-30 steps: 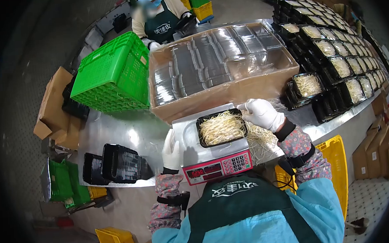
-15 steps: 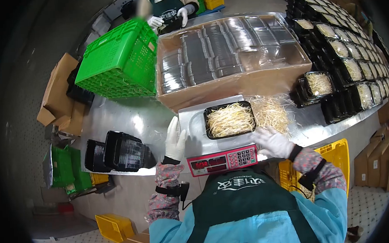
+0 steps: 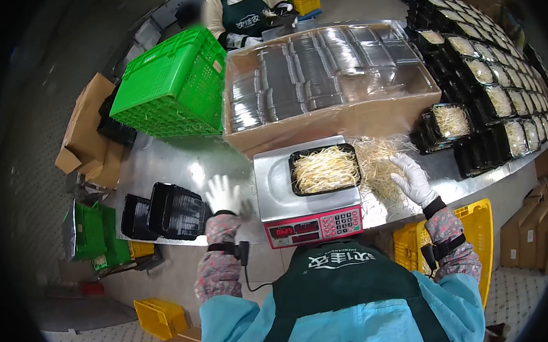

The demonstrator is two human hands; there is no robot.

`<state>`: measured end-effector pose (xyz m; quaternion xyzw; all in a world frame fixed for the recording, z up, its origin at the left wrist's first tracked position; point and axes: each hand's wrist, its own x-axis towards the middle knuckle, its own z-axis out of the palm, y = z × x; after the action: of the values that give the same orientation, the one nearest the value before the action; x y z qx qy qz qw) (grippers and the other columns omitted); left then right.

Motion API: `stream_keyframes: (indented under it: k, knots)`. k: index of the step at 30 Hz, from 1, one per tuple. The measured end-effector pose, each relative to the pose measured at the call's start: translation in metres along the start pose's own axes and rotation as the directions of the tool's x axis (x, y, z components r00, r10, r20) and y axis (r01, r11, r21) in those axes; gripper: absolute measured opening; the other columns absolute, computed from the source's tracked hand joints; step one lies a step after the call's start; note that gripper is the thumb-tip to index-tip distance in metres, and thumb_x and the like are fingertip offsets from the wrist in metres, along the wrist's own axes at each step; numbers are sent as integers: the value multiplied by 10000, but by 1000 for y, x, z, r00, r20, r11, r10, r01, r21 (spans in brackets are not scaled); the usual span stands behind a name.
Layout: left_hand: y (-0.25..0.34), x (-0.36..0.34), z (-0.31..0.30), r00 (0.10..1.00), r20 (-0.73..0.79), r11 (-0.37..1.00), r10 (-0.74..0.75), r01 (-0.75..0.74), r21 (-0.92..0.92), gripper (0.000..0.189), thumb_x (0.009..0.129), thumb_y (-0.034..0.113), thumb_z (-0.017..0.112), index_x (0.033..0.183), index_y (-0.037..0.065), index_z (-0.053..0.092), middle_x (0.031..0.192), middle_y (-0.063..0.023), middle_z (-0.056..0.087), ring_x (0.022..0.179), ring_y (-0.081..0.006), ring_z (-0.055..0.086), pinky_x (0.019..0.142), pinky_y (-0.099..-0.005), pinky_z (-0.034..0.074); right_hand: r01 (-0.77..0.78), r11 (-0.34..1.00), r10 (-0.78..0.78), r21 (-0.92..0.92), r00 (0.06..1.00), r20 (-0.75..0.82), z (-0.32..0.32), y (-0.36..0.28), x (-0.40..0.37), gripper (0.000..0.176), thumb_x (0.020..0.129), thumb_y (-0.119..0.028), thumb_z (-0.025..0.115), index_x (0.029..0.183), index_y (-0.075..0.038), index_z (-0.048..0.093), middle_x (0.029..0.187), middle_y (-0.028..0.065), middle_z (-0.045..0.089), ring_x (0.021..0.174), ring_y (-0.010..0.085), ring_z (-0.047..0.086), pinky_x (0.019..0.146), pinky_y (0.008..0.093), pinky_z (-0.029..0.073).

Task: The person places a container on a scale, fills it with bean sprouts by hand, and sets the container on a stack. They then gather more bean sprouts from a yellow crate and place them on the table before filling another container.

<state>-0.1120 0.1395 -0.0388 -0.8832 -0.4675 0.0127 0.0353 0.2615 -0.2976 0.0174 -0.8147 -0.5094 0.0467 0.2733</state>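
A black tray filled with bean sprouts rests on the steel pan of a red weighing scale, whose red digits are lit. My left hand, in a white glove, is over the steel table left of the scale. Its fingers are spread and it holds nothing; stacked empty black trays lie just beside it. To the right of the scale, my gloved right hand is at the edge of a loose pile of sprouts. Thumb and fingers are apart, with nothing visibly gripped.
A carton of clear plastic lids spans the back of the table, beside green crates. Filled sprout trays are stacked high at right. Yellow crates stand below the table's right edge. Across the table is a co-worker.
My left hand has moved left from the scale towards the empty trays, fingers spreading. My right hand has left the scale's right edge and moved right and up to the loose sprouts.
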Motion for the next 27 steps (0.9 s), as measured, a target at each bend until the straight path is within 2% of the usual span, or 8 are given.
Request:
stream_keyframes:
  k: [2, 5, 7, 11, 15, 20, 25, 27]
  knots:
    - [-13, -3, -28, 995, -83, 996, -60, 54, -70, 728, 936, 486, 508, 1483, 36, 341, 1562, -211, 257, 1463, -382, 183, 1117, -623, 223, -13, 994, 33, 111, 983, -183, -8, 11, 1, 499, 913, -198, 661, 1372, -62, 520, 1365, 195, 534, 1303, 344, 472, 1089, 406, 370]
    - [6, 4, -50, 938, -337, 903, 85, -216, -373, 723, 926, 393, 582, 1461, -30, 341, 1520, -272, 301, 1443, -436, 202, 1156, -517, 232, 12, 983, 56, 184, 933, -354, -15, 14, 16, 525, 917, -143, 661, 1400, -42, 483, 1363, 187, 535, 1306, 310, 481, 1078, 363, 385]
    - [43, 5, -68, 923, -356, 776, 144, -328, -539, 705, 918, 320, 608, 1457, -45, 337, 1507, -282, 319, 1425, -454, 236, 1167, -458, 235, 46, 972, 51, 232, 916, -398, -24, -4, 32, 543, 918, -124, 656, 1417, -42, 461, 1379, 175, 522, 1306, 310, 478, 1081, 362, 381]
    - [88, -16, -137, 873, -383, 698, 301, -475, -536, 699, 910, 278, 620, 1457, -50, 333, 1503, -272, 333, 1418, -430, 273, 1166, -453, 238, 139, 984, -79, 111, 900, -428, -46, -29, 52, 541, 929, -92, 632, 1432, -36, 441, 1417, 166, 493, 1334, 284, 453, 1115, 355, 342]
    - [119, -11, -137, 799, -475, 642, 369, -588, -492, 649, 920, 263, 601, 1441, -44, 365, 1470, -256, 391, 1376, -425, 344, 1148, -451, 275, 94, 931, 67, 353, 907, -417, -35, -54, 59, 511, 943, -67, 601, 1423, -10, 437, 1433, 166, 480, 1343, 267, 445, 1125, 355, 331]
    - [220, -29, -104, 703, -458, 660, 543, -695, -284, 567, 924, 296, 563, 1398, 9, 445, 1410, -194, 478, 1298, -367, 436, 1086, -498, 332, 305, 931, -265, 201, 942, -204, 26, -132, 75, 579, 931, -199, 629, 1431, -3, 413, 1413, 223, 478, 1341, 367, 435, 1125, 413, 340]
    - [234, -27, -69, 717, -345, 652, 605, -695, -303, 477, 890, 238, 562, 1310, 23, 490, 1297, -141, 532, 1182, -323, 487, 1009, -472, 366, 290, 957, -290, -5, 956, -42, 81, -113, 83, 731, 927, -365, 608, 1458, 44, 316, 1408, 317, 424, 1350, 448, 385, 1138, 463, 306]
    - [234, -25, -70, 730, -300, 677, 613, -682, -277, 476, 894, 274, 555, 1303, 36, 512, 1290, -114, 535, 1167, -294, 487, 973, -480, 377, 302, 934, -309, 193, 951, 10, 66, -103, 86, 799, 893, -387, 643, 1477, 27, 287, 1450, 329, 362, 1351, 496, 353, 1143, 479, 293]
